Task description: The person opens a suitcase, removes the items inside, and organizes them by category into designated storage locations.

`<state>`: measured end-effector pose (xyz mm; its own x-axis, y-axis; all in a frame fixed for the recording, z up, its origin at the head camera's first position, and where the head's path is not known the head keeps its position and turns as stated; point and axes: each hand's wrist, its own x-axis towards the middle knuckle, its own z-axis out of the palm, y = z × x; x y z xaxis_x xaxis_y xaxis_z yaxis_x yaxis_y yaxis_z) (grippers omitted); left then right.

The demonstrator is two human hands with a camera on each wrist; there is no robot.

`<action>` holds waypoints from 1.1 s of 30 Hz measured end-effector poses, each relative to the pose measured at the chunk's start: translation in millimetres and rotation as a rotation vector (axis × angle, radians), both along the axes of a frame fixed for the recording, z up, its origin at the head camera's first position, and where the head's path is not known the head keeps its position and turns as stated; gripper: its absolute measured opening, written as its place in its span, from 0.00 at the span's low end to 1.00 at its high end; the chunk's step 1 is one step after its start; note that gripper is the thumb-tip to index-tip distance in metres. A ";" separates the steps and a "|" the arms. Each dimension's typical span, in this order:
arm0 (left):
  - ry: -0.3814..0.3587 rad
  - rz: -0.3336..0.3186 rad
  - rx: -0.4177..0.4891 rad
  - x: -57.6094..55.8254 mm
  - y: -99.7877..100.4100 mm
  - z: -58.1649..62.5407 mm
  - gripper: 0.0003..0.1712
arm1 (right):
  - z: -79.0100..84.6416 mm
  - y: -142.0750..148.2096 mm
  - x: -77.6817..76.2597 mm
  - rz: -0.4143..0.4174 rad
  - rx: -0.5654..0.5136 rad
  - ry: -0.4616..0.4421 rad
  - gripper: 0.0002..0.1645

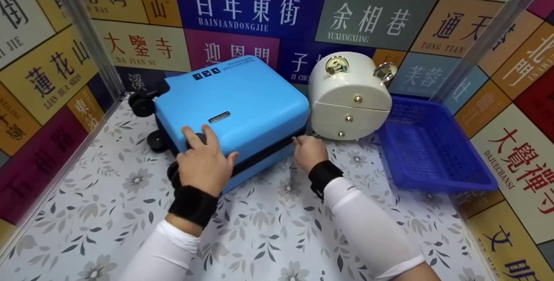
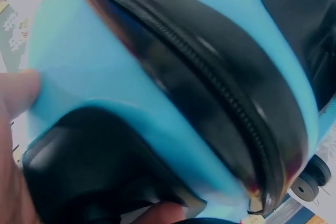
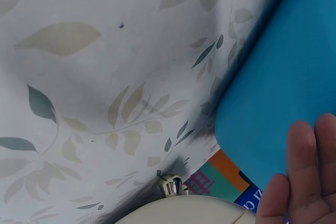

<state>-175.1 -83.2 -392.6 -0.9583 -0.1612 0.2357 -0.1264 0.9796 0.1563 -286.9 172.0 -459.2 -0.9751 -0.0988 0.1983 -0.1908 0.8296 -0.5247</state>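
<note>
A small light-blue suitcase [image 1: 242, 95] lies flat in the head view, its black wheels [image 1: 143, 103] toward the left. A black zipper [image 1: 264, 151] runs round its side and fills the middle of the left wrist view. My left hand [image 1: 204, 164] rests with fingers spread on the suitcase's near left corner, beside a black corner piece [image 2: 100, 166]. At the near right corner, my right hand [image 1: 309, 153] pinches a small metal zipper pull [image 1: 295, 140]. In the right wrist view the right fingers [image 3: 303, 166] are beside the blue shell; the pull is hidden there.
A cream rounded box [image 1: 350, 95] with gold knobs and gold ears stands right of the suitcase, close to it. Farther right is a blue plastic basket [image 1: 437, 181]. Walls with printed signs enclose the flower-patterned tabletop [image 1: 259, 246] on three sides.
</note>
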 end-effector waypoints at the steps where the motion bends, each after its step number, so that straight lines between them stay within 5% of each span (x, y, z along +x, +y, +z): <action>1: -0.015 -0.015 0.007 1.3 -2.4 3.0 0.58 | 0.0 -0.2 -0.5 -0.002 -0.002 -0.005 0.18; 8: -0.026 -0.111 0.028 2.0 -35.0 24.8 0.59 | -1.1 -1.4 -2.7 -0.007 -0.011 -0.008 0.18; 14: -0.041 -0.142 0.136 -7.3 -50.4 6.9 0.66 | -3.9 -4.8 -4.2 -0.022 0.006 0.032 0.18; 19: -0.070 -0.134 0.216 -8.0 -43.9 3.8 0.67 | -3.0 -5.3 -6.3 -0.047 -0.004 0.021 0.19; 33: -0.046 -0.053 0.224 -2.8 -14.6 -1.8 0.65 | -1.5 -12.4 -5.4 -0.019 0.003 -0.016 0.18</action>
<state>-177.9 -97.8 -394.4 -0.9757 -0.1541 0.1559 -0.0880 0.9266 0.3656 -292.3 159.5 -460.6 -0.9798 -0.0807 0.1829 -0.1667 0.8347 -0.5249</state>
